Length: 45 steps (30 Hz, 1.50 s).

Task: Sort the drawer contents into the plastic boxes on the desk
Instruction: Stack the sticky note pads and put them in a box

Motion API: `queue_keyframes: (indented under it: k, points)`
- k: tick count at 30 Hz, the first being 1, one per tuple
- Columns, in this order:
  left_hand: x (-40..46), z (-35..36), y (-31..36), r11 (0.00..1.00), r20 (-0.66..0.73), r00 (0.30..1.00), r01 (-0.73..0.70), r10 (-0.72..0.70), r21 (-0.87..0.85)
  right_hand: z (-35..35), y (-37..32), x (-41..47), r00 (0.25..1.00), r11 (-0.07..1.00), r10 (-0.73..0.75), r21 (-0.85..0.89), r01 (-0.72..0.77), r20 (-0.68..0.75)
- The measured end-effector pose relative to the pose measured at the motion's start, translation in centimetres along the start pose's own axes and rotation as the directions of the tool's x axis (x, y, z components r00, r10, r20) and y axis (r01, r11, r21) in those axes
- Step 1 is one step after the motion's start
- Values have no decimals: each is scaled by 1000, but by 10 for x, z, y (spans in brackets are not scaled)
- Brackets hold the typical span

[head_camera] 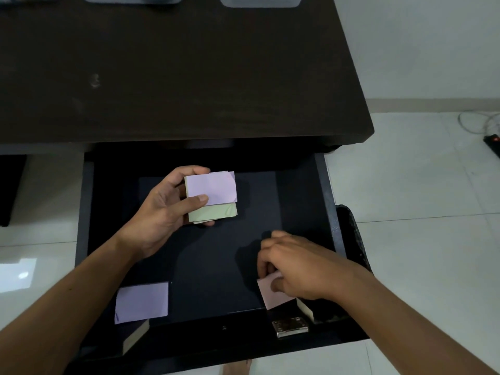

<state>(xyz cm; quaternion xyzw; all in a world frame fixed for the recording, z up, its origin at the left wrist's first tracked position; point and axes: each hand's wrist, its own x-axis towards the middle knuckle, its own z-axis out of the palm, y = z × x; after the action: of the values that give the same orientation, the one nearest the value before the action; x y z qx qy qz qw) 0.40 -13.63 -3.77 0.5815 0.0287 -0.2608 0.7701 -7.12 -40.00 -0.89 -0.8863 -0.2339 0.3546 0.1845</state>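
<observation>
The dark drawer [323,185] is pulled out below the desk. My left hand [162,209] holds a stack of sticky-note pads [212,196] above the drawer's middle, a lilac pad on top and a pale green one beneath, thumb across the lilac face. My right hand [295,266] is down at the drawer's front right, its fingers curled and pinching a pink sticky-note pad [273,295] that tilts up off the drawer floor. Another lilac pad [142,303] lies at the drawer's front left. Two plastic boxes [259,0] show only their bottom edges at the desk's far side.
The dark desk top [176,77] spreads behind the drawer. A small metal hinge plate [290,326] sits on the drawer's front rail. A black mesh object [351,234] stands against the drawer's right side. Cables and a power strip [492,143] lie on the tiled floor at right.
</observation>
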Motion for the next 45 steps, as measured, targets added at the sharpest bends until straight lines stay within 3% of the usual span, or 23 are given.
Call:
queue_keyframes:
  k: [19, 23, 27, 32, 39, 45]
  points:
    - [2, 0, -1, 999, 31, 999, 28, -28, 20, -1, 0, 0, 999, 998, 24, 63, -26, 21]
    - [1, 0, -1, 999, 14, 999, 36, -36, 13, -11, -4, -3, 997, 970, 74, 230, -79, 29]
    - [0, 1, 0, 999, 0, 999, 38, -38, 14, -18, -4, 1, 980, 871, 138, 488, -52, -141]
    - [-4, 3, -2, 998, 15, 998, 53, -54, 41, -26, 0, 9, 896, 694, 274, 717, 67, -349]
    - [-7, 3, -3, 997, 52, 996, 69, -71, 46, -45, 2, 20, 870, 590, 265, 784, 196, -416]
    - [-7, 3, -2, 997, 121, 990, 65, -70, 39, -54, -2, 44, 796, 615, 330, 755, 227, -508]
